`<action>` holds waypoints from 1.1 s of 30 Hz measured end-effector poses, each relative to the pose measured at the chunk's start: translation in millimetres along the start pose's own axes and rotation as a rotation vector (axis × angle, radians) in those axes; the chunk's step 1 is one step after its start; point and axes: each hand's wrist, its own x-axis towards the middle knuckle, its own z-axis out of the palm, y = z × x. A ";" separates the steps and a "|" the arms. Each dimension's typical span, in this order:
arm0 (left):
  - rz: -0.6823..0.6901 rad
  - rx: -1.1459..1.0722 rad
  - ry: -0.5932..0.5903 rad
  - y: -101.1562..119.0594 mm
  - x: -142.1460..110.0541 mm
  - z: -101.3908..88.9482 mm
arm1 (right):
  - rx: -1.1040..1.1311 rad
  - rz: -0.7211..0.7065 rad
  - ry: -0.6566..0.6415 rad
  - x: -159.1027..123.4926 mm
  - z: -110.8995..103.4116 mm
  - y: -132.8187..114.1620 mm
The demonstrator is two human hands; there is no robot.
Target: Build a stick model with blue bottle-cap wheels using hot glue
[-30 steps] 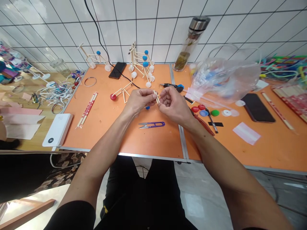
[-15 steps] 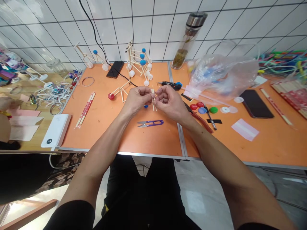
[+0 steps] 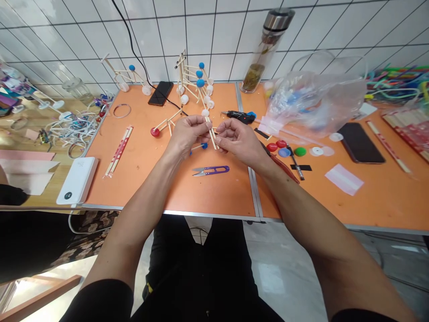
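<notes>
Between my two hands is a pair of short, pale wooden sticks (image 3: 212, 134), tilted with the top leaning left. My left hand (image 3: 191, 134) pinches them from the left side. My right hand (image 3: 235, 139) has thumb and fingers closed at their lower right end. Just below my hands lie purple thread snips (image 3: 211, 170), blades pointing left. Partly behind my left hand is a stick frame with a red cap (image 3: 155, 132) and a blue cap (image 3: 204, 146). Farther back stands a stick model (image 3: 187, 80) with blue and white round caps.
Right of my hands are a black glue gun or similar tool (image 3: 239, 116), red-handled pliers (image 3: 284, 169) and loose bottle caps (image 3: 300, 152). A plastic bag (image 3: 311, 105), phone (image 3: 362, 143) and tall glass flask (image 3: 259, 58) stand beyond. Leftward are wrapped chopsticks (image 3: 119, 151) and a white power bank (image 3: 77, 180).
The sticks have turned from nearly upright to leaning left at the top. At far left, the other person's hand has moved mostly out of view. The view has shifted slightly.
</notes>
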 end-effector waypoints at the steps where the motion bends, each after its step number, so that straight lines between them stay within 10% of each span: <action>1: -0.001 0.000 -0.001 -0.1 -0.3 0.4 | 0.007 0.006 -0.003 -0.1 0.0 -0.2; 33: 0.123 0.211 0.130 10.6 4.9 -16.4 | -0.107 -0.037 0.101 2.3 2.4 11.6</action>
